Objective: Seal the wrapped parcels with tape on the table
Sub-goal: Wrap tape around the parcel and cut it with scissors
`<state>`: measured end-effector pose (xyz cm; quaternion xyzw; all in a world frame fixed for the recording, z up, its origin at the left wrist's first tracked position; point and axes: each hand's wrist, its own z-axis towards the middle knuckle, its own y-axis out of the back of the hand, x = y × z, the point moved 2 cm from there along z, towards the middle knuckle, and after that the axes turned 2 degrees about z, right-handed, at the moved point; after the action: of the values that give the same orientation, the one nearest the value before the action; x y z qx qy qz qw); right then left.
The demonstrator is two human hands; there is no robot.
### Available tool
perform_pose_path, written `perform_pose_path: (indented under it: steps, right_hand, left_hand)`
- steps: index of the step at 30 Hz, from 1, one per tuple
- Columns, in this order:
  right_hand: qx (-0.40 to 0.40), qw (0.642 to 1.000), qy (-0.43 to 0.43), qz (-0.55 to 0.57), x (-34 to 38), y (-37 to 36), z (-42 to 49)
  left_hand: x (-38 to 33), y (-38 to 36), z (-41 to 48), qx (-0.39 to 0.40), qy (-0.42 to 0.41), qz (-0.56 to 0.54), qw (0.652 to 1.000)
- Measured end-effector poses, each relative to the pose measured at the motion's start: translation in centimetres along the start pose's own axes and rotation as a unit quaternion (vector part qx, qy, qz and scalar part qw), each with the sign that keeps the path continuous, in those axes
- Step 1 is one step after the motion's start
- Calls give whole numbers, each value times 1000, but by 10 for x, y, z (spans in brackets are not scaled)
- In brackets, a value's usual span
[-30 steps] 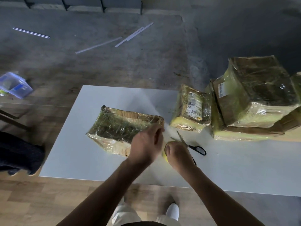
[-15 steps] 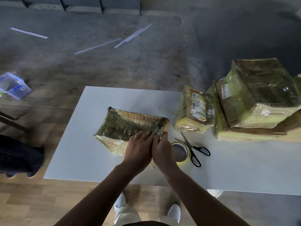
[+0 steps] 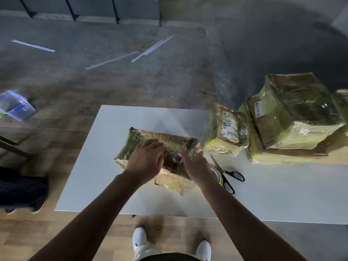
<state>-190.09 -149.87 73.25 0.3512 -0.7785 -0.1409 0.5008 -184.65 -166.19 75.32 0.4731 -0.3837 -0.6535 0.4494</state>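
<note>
No wording can be read anywhere. A white shipping label (image 3: pixel 230 127) with dark barcode-like bars sits on the small wrapped parcel (image 3: pixel 222 147), but its print is too small to make out. A second white label (image 3: pixel 259 109) on the large stacked parcel (image 3: pixel 301 113) is blurred. Faint red marks (image 3: pixel 166 177) show on the near parcel (image 3: pixel 139 142) and are also illegible.

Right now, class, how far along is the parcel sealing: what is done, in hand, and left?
Done, apparently: the small parcel and the stacked parcels sit aside at the right. In hand: the left hand and right hand press on the front parcel, with the tape roll and scissors beside it. Left: possibly more strips here; its seams are unclear.
</note>
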Motion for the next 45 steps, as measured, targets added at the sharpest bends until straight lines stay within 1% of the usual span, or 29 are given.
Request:
perform_pose_path:
  steps: [1,2,5,6,8,9,10,11,12,13,14,15,16,18,19,21,23,25,27,30,32,33,35,37,40,43,45]
  right_hand:
    - [-28,1000,5,11,1,-1,1]
    - [-40,999,11,14,3,-4,3]
    - [-54,998,12,21,6,-15,7]
    - [-61,998,9,28,5,-17,7]
    - [-68,997,15,36,4,-16,8]
    - [-69,996,28,41,3,-14,8]
    - [-65,996,45,50,3,-13,10]
    - [-59,994,66,59,3,-10,10]
    - [-52,993,89,62,6,-8,11]
    - [-43,991,115,60,9,-7,10]
    - [-37,988,139,52,12,-7,10]
    - [-31,985,162,43,14,-7,10]
    - [-27,983,178,35,16,-7,11]
    - [-16,982,185,34,18,-6,14]
    - [-14,984,177,37,19,-5,17]
    - [-21,989,143,35,19,-2,24]
    - [-40,991,129,24,18,-2,30]
    - [-47,989,142,22,17,-2,31]
    - [-43,986,158,20,17,-1,30]
    - [-22,984,176,12,21,3,32]
    - [-7,982,188,1,33,10,36]
    - [-1,981,192,-9,41,15,38]
    - [0,979,198,-47,56,22,43]
    - [-19,976,194,-93,66,26,48]
    - [-45,973,196,-115,72,24,54]
    - [-39,964,248,-91,77,22,52]
    - [-33,954,287,-86,81,20,50]
  left_hand:
    - [6,0,0,22,-2,22,1000]
    - [10,-1,-1,61,-3,39,997]
    - [12,-8,-13,192,10,72,979]
    - [13,-10,-14,220,19,68,973]
    - [14,-11,-12,230,13,50,972]
    - [17,-8,-11,214,17,21,977]
    - [21,-4,-10,179,29,-13,983]
    - [26,1,-9,116,48,-31,992]
    - [34,6,-11,43,77,-19,996]
    - [41,12,-13,-13,125,3,992]
    - [51,14,-17,-44,183,13,982]
    - [59,16,-20,-41,236,-4,971]
    - [68,17,-22,-24,275,-44,960]
    - [79,17,-24,-5,301,-134,944]
    - [79,18,-26,-11,296,-160,941]
    - [73,20,-28,-36,284,-170,943]
    - [64,17,-34,-54,282,-148,947]
    - [59,19,-39,-69,285,-125,948]
    - [62,24,-43,-52,276,-114,953]
    - [63,35,-42,14,240,-89,966]
    - [59,39,-41,61,226,-53,971]
    - [55,40,-41,68,222,-35,972]
    - [46,38,-45,61,219,-14,974]
    - [36,30,-51,40,203,1,978]
    - [19,18,-63,-4,176,-27,984]
    - [10,15,-63,10,159,-62,985]
    - [8,13,-58,43,157,-77,984]
